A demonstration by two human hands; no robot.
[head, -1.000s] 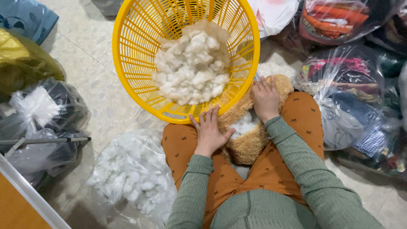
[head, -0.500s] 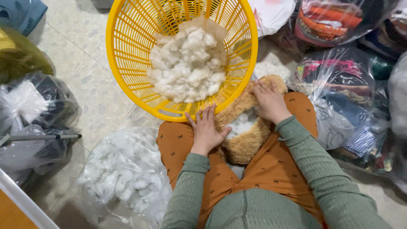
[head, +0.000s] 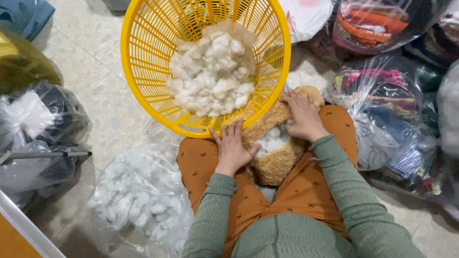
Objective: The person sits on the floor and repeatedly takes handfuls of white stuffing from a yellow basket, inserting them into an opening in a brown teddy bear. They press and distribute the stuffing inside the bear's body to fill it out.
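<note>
Best done by keeping the brown plush toy (head: 277,157) pinned in the lap, just below the yellow basket (head: 143,95) of white stuffing (head: 213,71), with its seam spread so fluff goes in evenly. Left hand (head: 233,148) lying flat and open-fingered against the toy's edge, gripping nothing. Right hand (head: 301,117) pressed down on the toy's top, fingers curled; hard to tell whether closing on fabric. Toy's shape and opening mostly hidden. Clear bag of stuffing (head: 138,196) beside the left knee, its contents blurred.
</note>
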